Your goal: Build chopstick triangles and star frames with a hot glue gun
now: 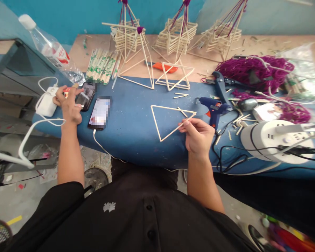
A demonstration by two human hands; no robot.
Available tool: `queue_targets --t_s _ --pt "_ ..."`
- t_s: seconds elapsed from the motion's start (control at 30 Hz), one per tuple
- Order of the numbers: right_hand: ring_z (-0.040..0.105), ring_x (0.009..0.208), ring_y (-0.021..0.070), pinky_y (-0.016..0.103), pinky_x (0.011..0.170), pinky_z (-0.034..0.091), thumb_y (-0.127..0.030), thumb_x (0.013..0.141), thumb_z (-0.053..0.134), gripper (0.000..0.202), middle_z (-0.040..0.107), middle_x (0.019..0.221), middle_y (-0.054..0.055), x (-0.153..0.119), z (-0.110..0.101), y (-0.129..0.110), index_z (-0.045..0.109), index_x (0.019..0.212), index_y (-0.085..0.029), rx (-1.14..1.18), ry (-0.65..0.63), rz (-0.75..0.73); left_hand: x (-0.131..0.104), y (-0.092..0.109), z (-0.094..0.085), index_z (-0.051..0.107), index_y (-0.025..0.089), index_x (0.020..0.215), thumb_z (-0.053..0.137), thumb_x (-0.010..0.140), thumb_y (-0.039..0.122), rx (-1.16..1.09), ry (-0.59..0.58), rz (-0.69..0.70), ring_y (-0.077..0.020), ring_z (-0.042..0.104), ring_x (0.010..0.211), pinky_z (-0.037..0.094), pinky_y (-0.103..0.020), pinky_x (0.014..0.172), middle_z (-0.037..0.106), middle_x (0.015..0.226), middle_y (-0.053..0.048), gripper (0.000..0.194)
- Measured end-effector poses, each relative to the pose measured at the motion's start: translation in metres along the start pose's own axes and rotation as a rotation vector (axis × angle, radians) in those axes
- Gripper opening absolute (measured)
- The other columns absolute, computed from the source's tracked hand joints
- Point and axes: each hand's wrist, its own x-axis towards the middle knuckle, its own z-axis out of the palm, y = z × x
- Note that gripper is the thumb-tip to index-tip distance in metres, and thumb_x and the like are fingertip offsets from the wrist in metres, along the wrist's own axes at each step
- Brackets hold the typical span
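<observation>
A triangle of thin wooden sticks (156, 123) lies over the blue cloth, and my right hand (199, 135) pinches its right corner. My left hand (69, 103) is at the far left, fingers bent over a dark phone (88, 96) and a white charger block (48, 101); whether it grips anything is unclear. A second phone (99, 113), lit and plugged into a white cable, lies just right of that hand. Beyond the triangle stand joined stick frames (170, 85). Right of it is a blue glue gun (212, 106).
Stick structures (177, 35) with purple thread stand at the back. Wrapped sticks (102, 66) and a bottle (54, 52) are back left. An orange cutter (165, 67), purple yarn (254, 70), blue pliers (220, 85) and a white power strip (262, 140) with cables occupy the back and right.
</observation>
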Motion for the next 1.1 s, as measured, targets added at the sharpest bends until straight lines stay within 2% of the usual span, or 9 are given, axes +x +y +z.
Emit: queue_targets --t_s 0.13,0.37,0.6,0.73,0.87,0.93,1.03,1.1 --pt "0.072 0.053 0.0134 0.023 0.051 0.059 -0.048 0.067 0.102 0.033 0.079 0.069 0.002 0.001 0.001 -0.001 0.084 0.077 -0.022 0.004 0.002 0.001 0.003 -0.012 0.011 0.052 0.015 0.164 0.04 0.086 0.059 -0.012 0.028 0.009 -0.0418 0.033 0.158 0.012 -0.066 0.123 0.077 0.146 -0.013 0.089" --pt "0.073 0.054 0.0144 0.024 0.051 0.059 -0.049 0.07 0.101 0.033 0.079 0.069 0.002 0.001 0.0 0.001 0.084 0.078 -0.022 -0.025 -0.008 -0.01 0.004 -0.01 0.01 0.059 0.017 0.158 0.033 0.089 0.07 0.007 -0.009 -0.019 -0.0415 0.03 0.163 0.01 -0.063 0.127 0.064 0.163 -0.012 0.091" --pt "0.072 0.054 0.0146 0.025 0.05 0.059 -0.05 0.068 0.101 0.035 0.079 0.07 0.002 0.001 0.0 0.0 0.084 0.077 -0.022 -0.027 -0.002 -0.011 0.006 -0.006 0.01 0.054 0.013 0.162 0.038 0.088 0.066 -0.003 -0.079 0.005 -0.0392 0.031 0.163 0.011 -0.061 0.127 0.076 0.147 -0.015 0.093" --pt "0.071 0.053 0.0133 0.024 0.051 0.059 -0.049 0.067 0.102 0.034 0.079 0.068 0.002 0.001 0.001 -0.001 0.084 0.076 -0.023 -0.004 -0.002 -0.011 0.005 -0.006 0.01 0.056 0.015 0.158 0.037 0.088 0.064 -0.012 -0.027 0.02 -0.0391 0.032 0.161 0.009 -0.062 0.127 0.074 0.151 -0.015 0.088" --pt "0.071 0.053 0.0134 0.024 0.051 0.058 -0.046 0.069 0.101 0.029 0.079 0.068 0.001 0.001 0.001 -0.001 0.085 0.077 -0.023 -0.015 -0.001 -0.013 0.003 -0.006 0.009 0.058 0.014 0.154 0.034 0.088 0.067 -0.014 -0.009 0.02 -0.0383 0.037 0.158 0.012 -0.061 0.128 0.08 0.137 -0.016 0.088" --pt "0.071 0.053 0.0131 0.024 0.051 0.058 -0.044 0.069 0.101 0.027 0.079 0.067 0.001 0.001 0.001 -0.001 0.086 0.077 -0.023 -0.003 -0.002 -0.015 0.002 -0.008 0.009 0.062 0.017 0.149 0.033 0.087 0.069 -0.013 0.009 0.01 -0.0386 0.036 0.159 0.012 -0.061 0.128 0.077 0.141 -0.015 0.085" --pt "0.071 0.052 0.0125 0.023 0.051 0.058 -0.044 0.069 0.101 0.027 0.079 0.067 0.001 0.001 0.001 -0.001 0.086 0.077 -0.023 0.012 -0.006 -0.016 0.0 -0.012 0.008 0.062 0.019 0.147 0.03 0.088 0.068 -0.023 0.035 -0.012 -0.0378 0.051 0.15 0.013 -0.059 0.129 0.063 0.158 -0.015 0.082" --pt "0.07 0.051 0.0126 0.023 0.051 0.058 -0.045 0.068 0.102 0.028 0.079 0.067 0.001 0.001 0.002 -0.001 0.086 0.077 -0.023 0.012 -0.005 -0.017 0.0 -0.013 0.008 0.06 0.018 0.148 0.028 0.09 0.066 -0.025 0.036 -0.032 -0.0357 0.059 0.142 0.014 -0.058 0.131 0.059 0.161 -0.016 0.082"
